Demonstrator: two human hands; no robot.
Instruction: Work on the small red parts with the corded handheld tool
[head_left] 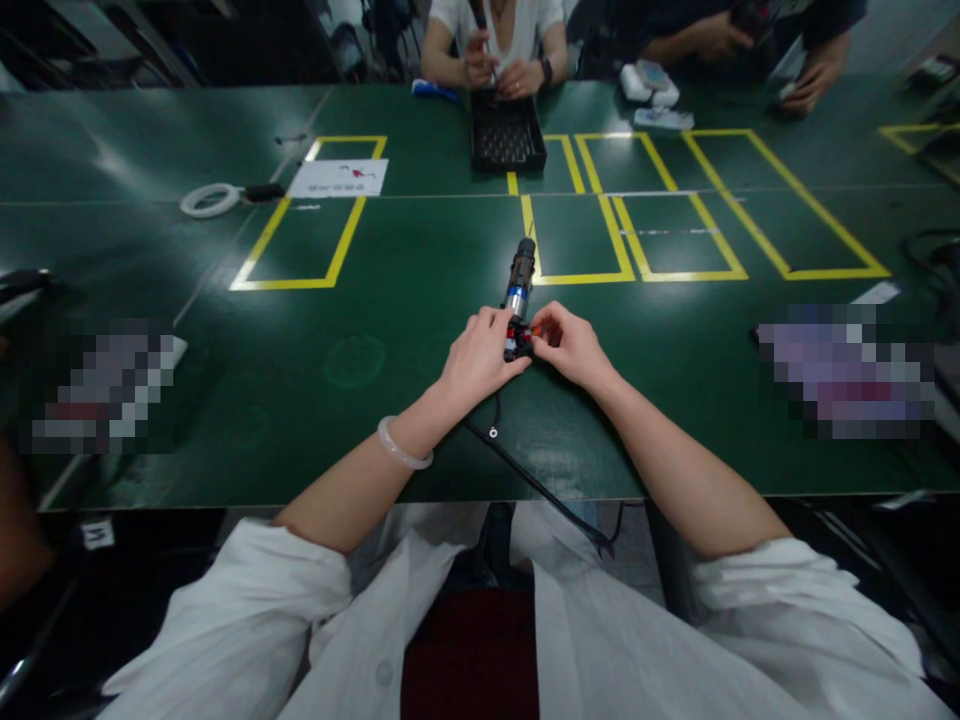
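A slim tool (pixel 519 285), which looks like an opened electric screwdriver, lies on the green table with a dark nose, a blue band and a silver barrel. Its thin tip points away from me. My left hand (pixel 480 355) is closed around its near end, where small black and red parts show. From the right, my right hand (pixel 570 343) pinches a small red-orange part (pixel 537 331) at that end; its exact kind is hard to make out. Below my left hand, a black cable (pixel 525 472) runs off the front edge, and a small ring terminal (pixel 493 433) lies beside it.
Yellow tape outlines (pixel 585 278) mark the green table (pixel 420 250). Across from me a person's hands (pixel 501 75) work above a black tray (pixel 508 150). A paper sheet (pixel 337 178) and a white cable coil (pixel 211 200) lie at back left. Blurred items flank me.
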